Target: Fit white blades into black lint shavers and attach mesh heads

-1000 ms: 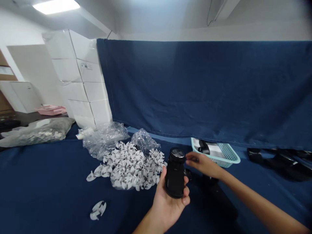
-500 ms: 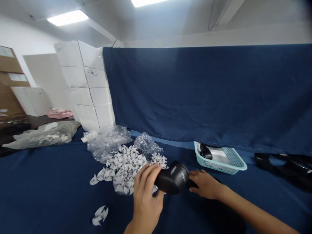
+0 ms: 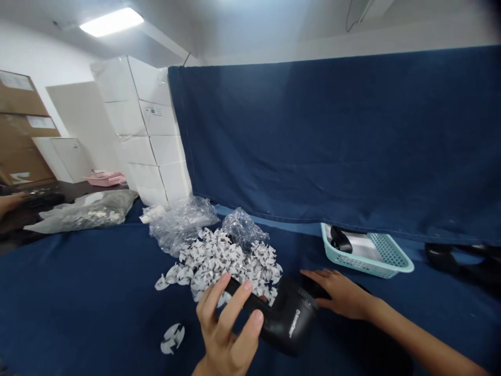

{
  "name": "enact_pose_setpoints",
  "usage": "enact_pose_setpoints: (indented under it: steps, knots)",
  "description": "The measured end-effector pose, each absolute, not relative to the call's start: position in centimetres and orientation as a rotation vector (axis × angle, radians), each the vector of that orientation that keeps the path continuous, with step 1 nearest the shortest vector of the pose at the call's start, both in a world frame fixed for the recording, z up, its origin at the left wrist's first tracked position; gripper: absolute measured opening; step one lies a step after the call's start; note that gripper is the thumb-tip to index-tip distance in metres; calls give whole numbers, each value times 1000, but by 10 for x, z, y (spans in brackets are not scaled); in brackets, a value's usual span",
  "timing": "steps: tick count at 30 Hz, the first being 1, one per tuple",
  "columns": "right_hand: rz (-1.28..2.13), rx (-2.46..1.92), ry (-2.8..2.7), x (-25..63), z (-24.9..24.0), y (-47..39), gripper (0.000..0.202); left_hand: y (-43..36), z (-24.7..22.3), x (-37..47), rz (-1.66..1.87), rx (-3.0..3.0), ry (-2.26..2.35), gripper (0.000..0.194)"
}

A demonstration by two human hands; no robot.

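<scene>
My left hand grips the slim handle of a black angled handheld device. Its wide head bears white lettering and a ribbed rim, and points right. My right hand is just beyond that head, thumb and fingers around a dark black object whose shape is mostly hidden. Behind the device lies a heap of white curved-blade plastic pieces, partly in clear plastic. A few more such pieces rest on the blue cloth to the left.
Crumpled clear plastic bags lie behind the heap. A turquoise basket at right holds a black part and white sheets. Black items lie farther right. White boxes are stacked beside a blue curtain. A filled bag lies left.
My left hand has lowered the black device and turned it, so its lettering faces me. My right hand remains beside its head. At the far left edge, part of another person's hand has come into view.
</scene>
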State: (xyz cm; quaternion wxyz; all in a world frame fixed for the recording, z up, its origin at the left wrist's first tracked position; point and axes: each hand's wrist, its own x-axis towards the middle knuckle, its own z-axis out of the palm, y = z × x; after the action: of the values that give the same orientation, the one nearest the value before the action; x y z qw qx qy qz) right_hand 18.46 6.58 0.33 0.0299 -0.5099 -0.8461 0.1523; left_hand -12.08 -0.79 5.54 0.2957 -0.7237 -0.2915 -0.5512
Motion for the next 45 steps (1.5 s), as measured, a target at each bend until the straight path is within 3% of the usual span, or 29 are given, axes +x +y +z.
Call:
enact_pose_setpoints:
  steps: [23, 33, 45]
  knots:
    - [550, -1552, -2573, 189, -4, 74, 70, -4, 54, -113, -1330, -2106, -950, 33]
    - [534, -1529, -2597, 189, -2, 74, 69, -5, 56, -111, -1292, -2222, -1016, 49]
    - [499, -1562, -2598, 186, 0, 70, 68, -10, 52, -116, -1393, -2286, -1502, 54]
